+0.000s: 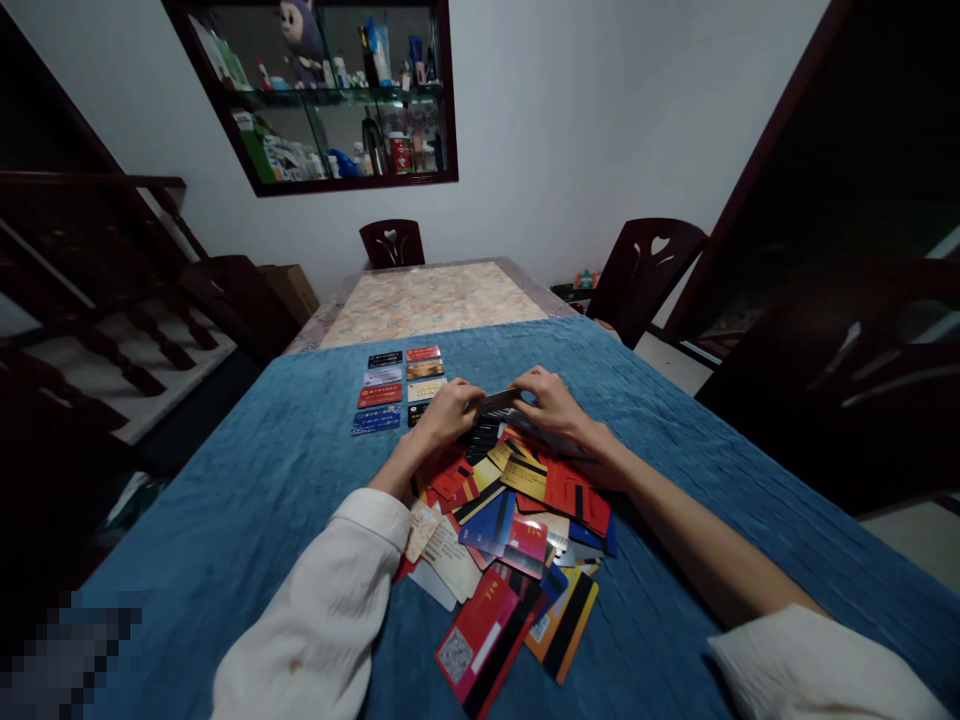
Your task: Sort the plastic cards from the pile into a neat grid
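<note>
Between my two hands is a dark plastic card point(496, 401), tilted so that I see it almost edge-on. My left hand point(453, 412) pinches its left end, and my right hand point(553, 404) pinches its right end. Right below them lies a loose heap of bank-style cards point(491, 525) in red, yellow, blue, black and white, many with magnetic stripes. Left of my left hand, several cards point(381, 396) lie flat in two neat columns. A black card point(415, 415) in the nearer row is partly covered by my left hand.
A blue cloth point(285, 500) covers the near part of the table, with a patterned tabletop point(442, 300) beyond it. Dark wooden chairs point(646, 270) stand around. A glass-shelved wall cabinet point(345, 95) holds bottles and a plush toy. Stair railings point(90, 300) are at left.
</note>
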`<state>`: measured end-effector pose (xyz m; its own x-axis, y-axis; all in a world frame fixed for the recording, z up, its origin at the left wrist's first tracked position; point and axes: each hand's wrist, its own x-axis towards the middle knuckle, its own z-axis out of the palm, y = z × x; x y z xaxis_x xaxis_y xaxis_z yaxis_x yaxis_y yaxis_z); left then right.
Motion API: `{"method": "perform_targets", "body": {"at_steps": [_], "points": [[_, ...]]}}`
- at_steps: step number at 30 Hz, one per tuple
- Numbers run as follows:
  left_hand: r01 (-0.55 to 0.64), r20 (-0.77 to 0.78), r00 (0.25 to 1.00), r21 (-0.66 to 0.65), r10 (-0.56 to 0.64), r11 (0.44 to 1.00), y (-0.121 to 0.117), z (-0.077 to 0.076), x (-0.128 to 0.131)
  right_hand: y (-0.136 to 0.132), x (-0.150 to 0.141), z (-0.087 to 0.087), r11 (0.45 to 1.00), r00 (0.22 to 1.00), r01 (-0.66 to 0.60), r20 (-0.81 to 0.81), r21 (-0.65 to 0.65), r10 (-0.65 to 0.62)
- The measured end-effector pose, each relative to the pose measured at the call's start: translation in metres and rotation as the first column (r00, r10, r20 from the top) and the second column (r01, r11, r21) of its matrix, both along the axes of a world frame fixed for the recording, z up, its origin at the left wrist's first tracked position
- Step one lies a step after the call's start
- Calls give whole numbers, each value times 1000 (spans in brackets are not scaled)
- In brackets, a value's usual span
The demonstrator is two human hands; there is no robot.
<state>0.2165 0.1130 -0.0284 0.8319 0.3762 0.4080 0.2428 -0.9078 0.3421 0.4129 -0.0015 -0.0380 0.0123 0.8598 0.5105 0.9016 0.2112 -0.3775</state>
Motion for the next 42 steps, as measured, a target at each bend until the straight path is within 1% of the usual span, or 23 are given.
{"method": "perform_targets", "body": {"at_steps": [6, 9, 12, 15, 21, 24, 26, 30, 34, 38, 42], "points": [[11, 11, 1000, -15, -11, 1000, -7, 5, -1, 2, -3, 1, 995, 998, 25, -59, 96, -19], [19, 10, 1000, -4, -19, 1000, -9, 6, 0, 2, -6, 3, 992, 999, 26, -40, 124, -21], [16, 46, 999, -1, -16, 1000, -8, 6, 1, -1, -7, 8, 987, 998, 28, 47, 156, -36], [-7, 113, 994, -20, 9, 1000, -9, 7, 3, -3, -8, 13, 980, 980, 34, 184, 194, -70], [-16, 241, 970, -73, 33, 997, -17, 13, 5, -7, -15, 21, 969, 888, 6, 444, 248, -119], [-18, 257, 966, -86, 40, 996, -20, 14, 7, -8, -19, 22, 966, 850, -5, 510, 257, -131], [-31, 248, 967, -93, 53, 995, -21, 13, 7, -8, -22, 22, 967, 842, -13, 525, 254, -126], [-36, 219, 974, -110, 60, 993, -20, 10, 8, -7, -24, 21, 974, 869, -11, 484, 227, -102], [-54, 196, 978, -122, 78, 991, -17, 10, 6, -5, -21, 17, 987, 923, 25, 375, 158, -83], [-82, 170, 980, -126, 103, 989, -13, 9, 4, -3, -15, 8, 995, 964, 48, 258, 86, -69], [-95, 117, 987, -131, 111, 987, -10, 6, 2, -1, -10, -1, 999, 983, 53, 176, -1, -52]]}}
